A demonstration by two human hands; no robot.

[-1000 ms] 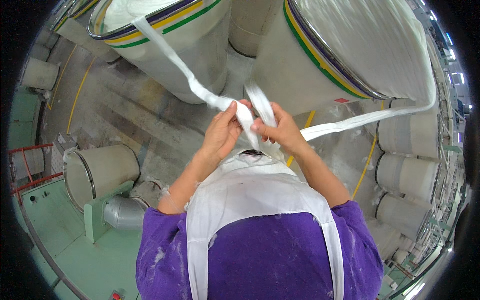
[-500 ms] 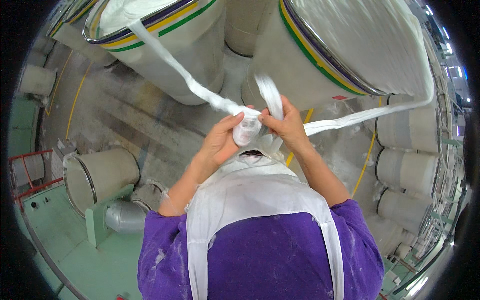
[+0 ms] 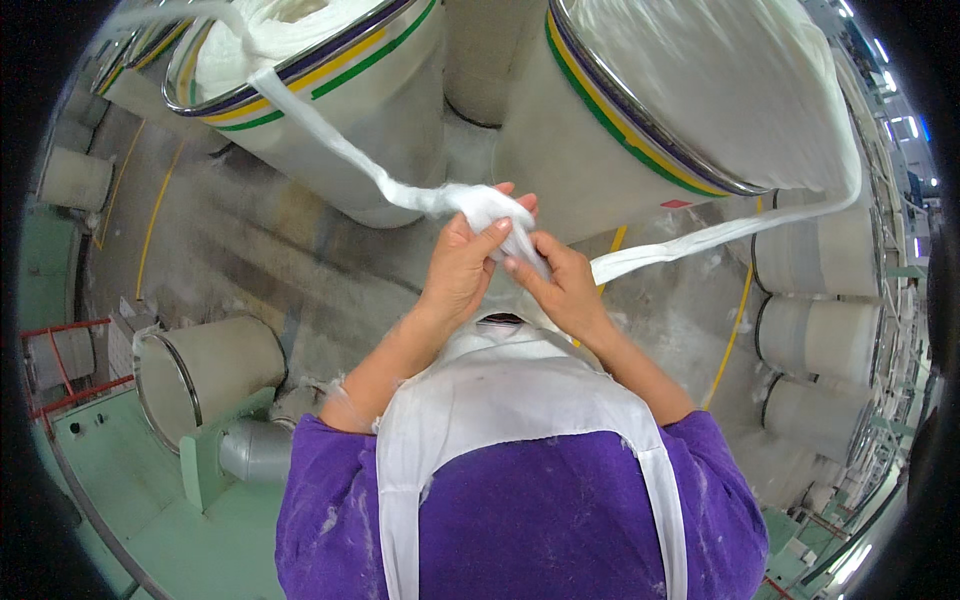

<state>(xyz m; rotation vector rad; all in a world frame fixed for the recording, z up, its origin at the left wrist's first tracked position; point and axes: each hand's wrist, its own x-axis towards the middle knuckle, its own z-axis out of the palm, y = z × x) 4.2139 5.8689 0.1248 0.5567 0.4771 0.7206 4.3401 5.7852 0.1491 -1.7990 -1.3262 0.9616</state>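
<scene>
A white fibre sliver (image 3: 345, 150) hangs over the rim of the left can and runs down to my hands. My left hand (image 3: 462, 262) is closed on its spread end, with the thumb on top and fingertips showing beyond it. Against the lower side of this fluffy bunch (image 3: 492, 207), my right hand (image 3: 562, 283) pinches the sliver between thumb and fingers. A second white sliver (image 3: 700, 240) comes from the right can down to my right hand. Where the two slivers meet is partly hidden by my fingers.
Ahead stand a left can (image 3: 330, 110) and a right can (image 3: 600, 150), both large and filled with white sliver. A blurred strand (image 3: 175, 14) crosses above the left can. An overturned can (image 3: 215, 370) lies by green machinery (image 3: 130, 490). More cans (image 3: 820, 335) line the right side.
The loose sliver end that stood up from my right hand no longer shows there. My hands are closer together, and the bunch is bigger. A strand has appeared over the left can.
</scene>
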